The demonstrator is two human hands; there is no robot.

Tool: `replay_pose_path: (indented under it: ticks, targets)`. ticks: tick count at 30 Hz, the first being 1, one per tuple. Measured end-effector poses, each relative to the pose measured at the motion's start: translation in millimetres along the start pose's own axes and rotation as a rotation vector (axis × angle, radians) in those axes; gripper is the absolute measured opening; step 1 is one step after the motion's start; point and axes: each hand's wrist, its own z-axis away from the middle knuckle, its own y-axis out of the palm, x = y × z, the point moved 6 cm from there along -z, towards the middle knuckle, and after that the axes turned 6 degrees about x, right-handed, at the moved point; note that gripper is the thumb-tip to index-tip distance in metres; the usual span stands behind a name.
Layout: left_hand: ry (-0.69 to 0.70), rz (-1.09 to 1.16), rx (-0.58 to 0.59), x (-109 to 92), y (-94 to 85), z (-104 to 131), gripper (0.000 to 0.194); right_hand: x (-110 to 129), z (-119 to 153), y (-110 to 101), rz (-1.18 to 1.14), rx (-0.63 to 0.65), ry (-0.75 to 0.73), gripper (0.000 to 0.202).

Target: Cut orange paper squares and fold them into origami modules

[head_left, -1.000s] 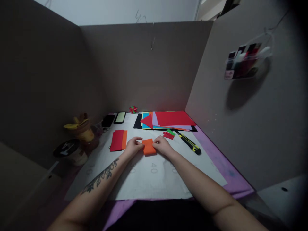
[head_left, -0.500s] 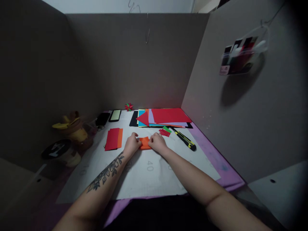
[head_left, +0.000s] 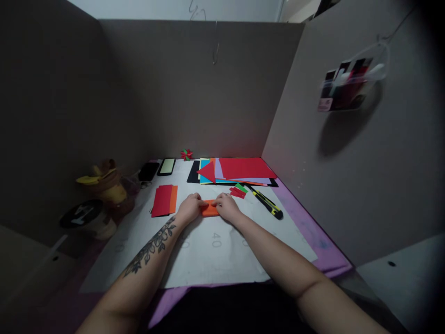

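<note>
A small folded piece of orange paper (head_left: 210,211) lies on the white sheet between my hands. My left hand (head_left: 189,208) has its fingers closed on the paper's left end, and my right hand (head_left: 226,207) grips the right part, its fingertips on the upper edge. Just beyond my right hand are small red and green paper strips (head_left: 238,190). Left of my left hand rests a stack of red and orange paper pieces (head_left: 163,200).
A yellow and black cutter (head_left: 267,202) lies to the right. Large coloured sheets (head_left: 247,168) are stacked at the back, near a phone (head_left: 166,167) and a red-green paper star (head_left: 187,154). Pots (head_left: 111,190) stand at the left; grey walls enclose the table.
The raised top edge of the orange paper is now folded down flatter. Fingers of both my hands have moved inward over the paper.
</note>
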Motion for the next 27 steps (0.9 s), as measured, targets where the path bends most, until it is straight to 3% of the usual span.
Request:
replay_pose_path:
  ticks: [6, 11, 21, 27]
  targets:
    - [-0.042, -0.021, 0.081, -4, -2.9, 3, 0.033, 29, 17, 1, 0.203, 0.186, -0.318, 0.029]
    - [-0.064, -0.027, 0.095, -2, -3.1, 3, 0.035, 43, 27, 0, 0.302, 0.273, -0.438, 0.018]
    - [-0.078, 0.033, 0.071, -5, -5.9, 6, 0.029, 67, 29, 2, 0.324, 0.312, -0.453, 0.022]
    - [-0.048, -0.046, 0.050, -11, -8.8, 8, 0.027, 68, 34, -2, 0.382, 0.315, -0.418, 0.022]
